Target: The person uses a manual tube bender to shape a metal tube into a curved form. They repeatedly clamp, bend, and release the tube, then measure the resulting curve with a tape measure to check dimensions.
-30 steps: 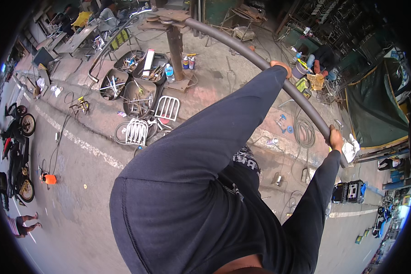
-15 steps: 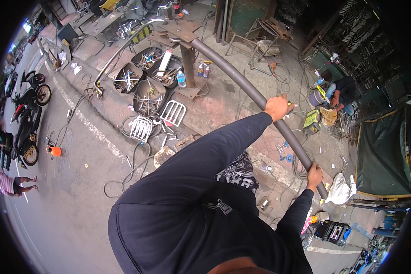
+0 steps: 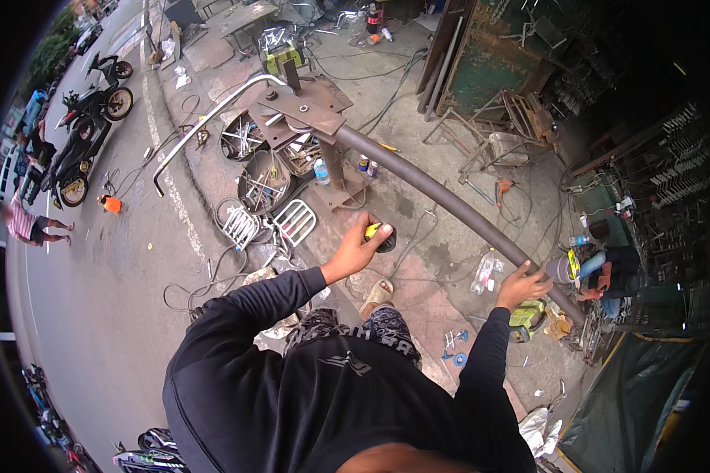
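Note:
My left hand (image 3: 353,251) is closed around a yellow and black tape measure (image 3: 373,232), held above the ground in front of me. To the right, my right hand (image 3: 521,287) rests against a long dark steel pipe (image 3: 442,189), its fingers spread over it. That pipe runs from the plates of a rusty tube bender (image 3: 314,113), which stands on a steel post (image 3: 335,165). A bent shiny metal tube (image 3: 205,118) sits in the bender and reaches out to the left, its end turned down.
Bins of tools and metal parts (image 3: 264,180) stand by the post, near a white tube rack (image 3: 295,223). Cables and bottles (image 3: 487,272) lie about. Another person (image 3: 615,276) crouches at the right beside a green machine (image 3: 528,315). Motorcycles (image 3: 95,150) stand on the road.
My left hand has left the pipe and come down to the left with the tape measure. My right hand has loosened on the pipe. The view has shifted toward the bender.

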The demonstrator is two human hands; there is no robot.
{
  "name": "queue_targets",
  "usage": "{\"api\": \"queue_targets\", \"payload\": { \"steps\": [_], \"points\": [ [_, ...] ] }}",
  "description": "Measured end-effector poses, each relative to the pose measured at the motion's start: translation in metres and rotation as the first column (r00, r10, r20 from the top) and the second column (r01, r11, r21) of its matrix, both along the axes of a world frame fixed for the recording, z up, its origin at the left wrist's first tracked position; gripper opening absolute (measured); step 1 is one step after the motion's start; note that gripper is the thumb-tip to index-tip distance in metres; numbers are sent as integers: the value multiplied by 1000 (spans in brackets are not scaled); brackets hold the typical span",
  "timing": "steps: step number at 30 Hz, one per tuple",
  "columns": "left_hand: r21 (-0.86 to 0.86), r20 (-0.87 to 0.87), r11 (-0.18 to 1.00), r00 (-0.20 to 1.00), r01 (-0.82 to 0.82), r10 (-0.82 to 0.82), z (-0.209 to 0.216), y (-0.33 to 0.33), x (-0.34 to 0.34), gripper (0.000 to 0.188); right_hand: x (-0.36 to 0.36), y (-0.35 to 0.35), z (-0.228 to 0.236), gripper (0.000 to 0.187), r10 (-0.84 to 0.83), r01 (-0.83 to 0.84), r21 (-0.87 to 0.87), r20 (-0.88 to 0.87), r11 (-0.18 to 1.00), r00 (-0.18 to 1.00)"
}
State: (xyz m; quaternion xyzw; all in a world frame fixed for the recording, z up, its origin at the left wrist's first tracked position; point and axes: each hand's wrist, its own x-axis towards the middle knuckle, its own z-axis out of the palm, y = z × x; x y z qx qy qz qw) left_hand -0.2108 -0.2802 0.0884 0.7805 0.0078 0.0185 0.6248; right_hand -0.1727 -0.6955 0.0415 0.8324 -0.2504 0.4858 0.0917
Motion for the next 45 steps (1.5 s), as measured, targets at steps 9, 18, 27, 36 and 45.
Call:
{"api": "queue_targets", "payload": {
  "steps": [9,18,27,36,45],
  "points": [
    [489,268,864,963,-118,-20,42,-3,28,25,68,291,36,37,505,352,363,585,-862,635],
    [830,503,110,820,-546,274,2,452,222,70,307,284,6,69,537,146,644,466,-751,703],
    [945,-28,280,813,-167,582,-45,525,240,80,422,311,-14,54,578,140,714,418,-686,701],
    [962,-151,265,690,-61,708,-31,500,240,81,539,354,7,50,757,256,781,378,-570,533],
    [971,-145,170,151,-167,978,-19,404,180,84,482,330,31,52,732,399,703,254,-589,632]
  ]
}}
